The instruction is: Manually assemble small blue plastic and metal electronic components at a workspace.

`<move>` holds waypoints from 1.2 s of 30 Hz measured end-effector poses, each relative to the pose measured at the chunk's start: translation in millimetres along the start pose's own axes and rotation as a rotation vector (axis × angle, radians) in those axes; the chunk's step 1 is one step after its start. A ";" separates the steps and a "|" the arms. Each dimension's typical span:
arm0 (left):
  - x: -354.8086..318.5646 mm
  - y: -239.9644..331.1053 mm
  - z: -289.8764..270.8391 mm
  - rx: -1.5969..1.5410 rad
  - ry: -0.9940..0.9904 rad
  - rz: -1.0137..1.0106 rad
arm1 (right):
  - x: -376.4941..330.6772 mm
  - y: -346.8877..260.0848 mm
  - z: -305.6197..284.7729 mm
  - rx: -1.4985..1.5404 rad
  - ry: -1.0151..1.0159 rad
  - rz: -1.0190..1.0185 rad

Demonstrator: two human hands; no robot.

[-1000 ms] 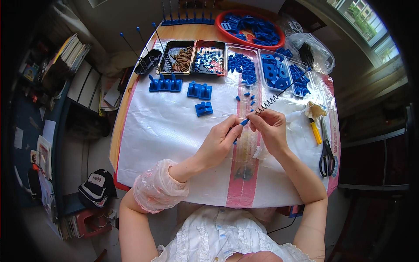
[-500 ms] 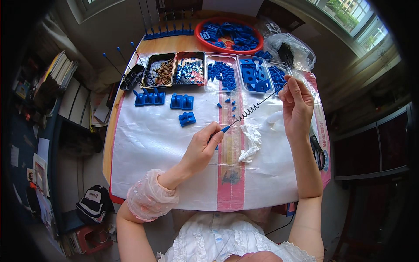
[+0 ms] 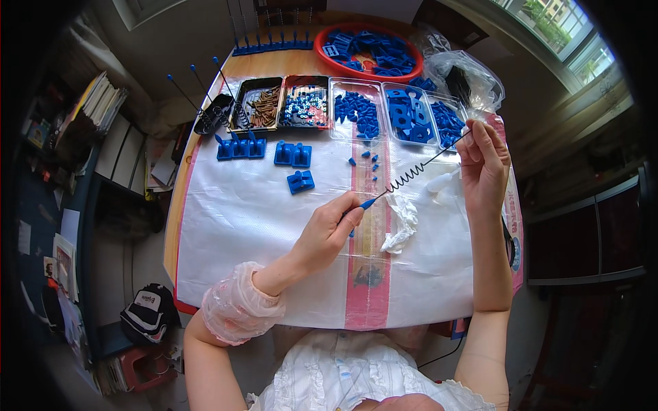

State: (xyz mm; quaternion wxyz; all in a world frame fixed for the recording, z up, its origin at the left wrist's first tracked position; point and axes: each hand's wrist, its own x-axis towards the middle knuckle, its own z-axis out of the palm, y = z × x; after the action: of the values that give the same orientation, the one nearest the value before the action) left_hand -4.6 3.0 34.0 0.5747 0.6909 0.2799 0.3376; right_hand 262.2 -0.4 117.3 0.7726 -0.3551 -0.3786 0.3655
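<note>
A thin black wire with a coiled middle (image 3: 407, 177) stretches slantwise between my hands, above the sheet-covered table. My left hand (image 3: 330, 226) is closed round a blue plastic piece whose pointed tip (image 3: 369, 203) meets the wire's lower end; most of that piece is hidden in my fingers. Up at the right, my right hand (image 3: 485, 157) pinches the wire's upper end between thumb and fingers. A crumpled white tissue (image 3: 400, 225) lies below the coil. Several small blue cone-shaped caps (image 3: 366, 155) are scattered beyond my left hand.
Trays of brass-coloured screws (image 3: 264, 106), metal nuts (image 3: 306, 107), blue caps (image 3: 356, 113) and blue plates (image 3: 409, 115) line the far side. Blue clips (image 3: 241, 146) sit nearer. Behind are a red basin (image 3: 322, 60) of blue parts and a plastic bag (image 3: 480, 68).
The whole view has shifted slightly. My right hand has moved a little to the right, and my left hand has followed slightly, with the coiled wire still held between them.
</note>
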 end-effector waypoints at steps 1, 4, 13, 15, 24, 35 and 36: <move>-0.3 -0.9 -0.3 0.002 0.000 0.002 | 0.2 -0.2 -0.1 0.007 -0.007 0.001; -0.4 -1.1 0.1 0.009 0.005 0.005 | -0.4 -0.7 -0.1 0.021 -0.019 0.010; 1.3 -16.2 -1.4 -0.137 0.059 -0.024 | -43.8 48.4 22.4 -0.336 -0.454 0.433; 2.1 -17.4 0.4 -0.178 0.088 0.002 | -57.8 61.4 30.3 -0.344 -0.477 0.466; 0.6 -6.0 -2.2 -0.296 -0.055 -0.109 | -68.2 74.8 22.6 -0.261 -0.398 0.420; 1.8 -13.3 -0.2 -0.360 -0.095 -0.083 | -66.6 70.2 26.0 -0.285 -0.356 0.418; 1.8 -13.2 -0.2 -0.359 -0.094 -0.086 | -66.3 70.7 25.6 -0.283 -0.356 0.420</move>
State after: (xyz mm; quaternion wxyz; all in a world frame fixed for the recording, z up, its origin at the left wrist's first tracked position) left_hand -3.6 6.9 21.3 0.7153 0.5796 0.2173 0.3244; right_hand 190.0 -14.8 49.2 0.5445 -0.4601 -0.4736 0.5172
